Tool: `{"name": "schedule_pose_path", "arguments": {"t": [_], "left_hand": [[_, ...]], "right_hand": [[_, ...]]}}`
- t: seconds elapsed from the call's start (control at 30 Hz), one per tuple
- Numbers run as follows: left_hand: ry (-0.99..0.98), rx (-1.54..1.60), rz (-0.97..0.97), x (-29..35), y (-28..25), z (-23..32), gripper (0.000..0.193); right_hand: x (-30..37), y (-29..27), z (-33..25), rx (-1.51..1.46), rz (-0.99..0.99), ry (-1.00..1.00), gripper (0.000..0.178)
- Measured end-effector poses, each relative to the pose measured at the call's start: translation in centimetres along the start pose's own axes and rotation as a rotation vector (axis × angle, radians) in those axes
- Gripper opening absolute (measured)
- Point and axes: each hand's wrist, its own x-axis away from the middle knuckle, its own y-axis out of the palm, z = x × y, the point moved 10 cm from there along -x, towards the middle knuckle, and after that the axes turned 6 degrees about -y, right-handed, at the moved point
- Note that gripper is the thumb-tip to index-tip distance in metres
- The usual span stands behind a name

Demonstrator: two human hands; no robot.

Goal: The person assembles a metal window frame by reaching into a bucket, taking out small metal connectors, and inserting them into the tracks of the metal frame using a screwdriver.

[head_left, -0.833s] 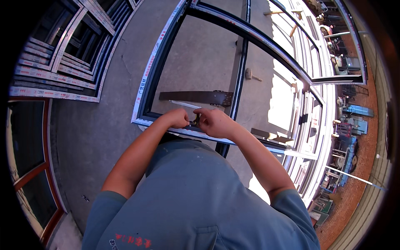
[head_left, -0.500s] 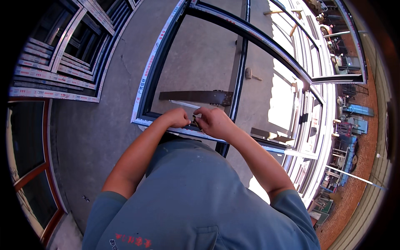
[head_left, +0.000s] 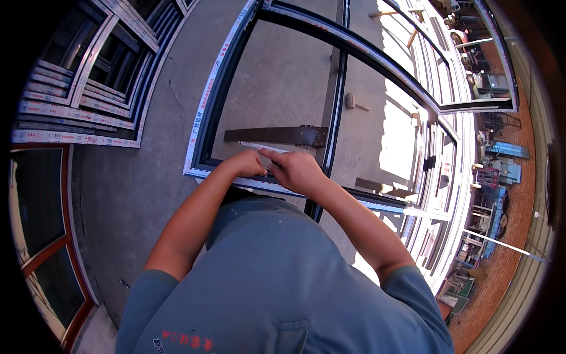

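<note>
Both hands meet at the near rail of a dark window frame lying flat on the concrete floor. The left hand is curled, fingertips pressed to the rail; the right hand is closed around something small right beside it, though what it pinches I cannot tell. A thin pale strip runs left to right just beyond both hands, slightly nearer the right. A dark flat bar lies parallel past it.
</note>
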Motion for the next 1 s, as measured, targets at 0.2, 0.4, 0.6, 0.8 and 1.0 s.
{"name": "schedule_pose_path", "arguments": {"t": [0.2,0.4,0.6,0.8,1.0], "left_hand": [[-0.054,-0.126,0.066,1.9,-1.1,1.9,0.022],[-0.037,-0.150,0.069,2.1,-1.3,2.2,0.030],[-0.028,-0.142,0.055,1.8,-1.0,2.0,0.032],[-0.044,-0.129,0.041,1.8,-1.0,2.1,0.029],[-0.005,-0.131,0.036,1.7,-1.0,1.7,0.031]], "right_hand": [[0.4,1.3,2.7,-0.329,-0.050,0.117,0.031],[0.2,0.9,2.8,0.010,-0.141,0.140,0.027],[0.3,0.1,2.1,-0.159,-0.032,0.121,0.025],[0.9,0.7,0.8,-0.078,-0.061,-0.209,0.044],[0.5,0.6,0.4,-0.020,-0.099,-0.015,0.063]]}}
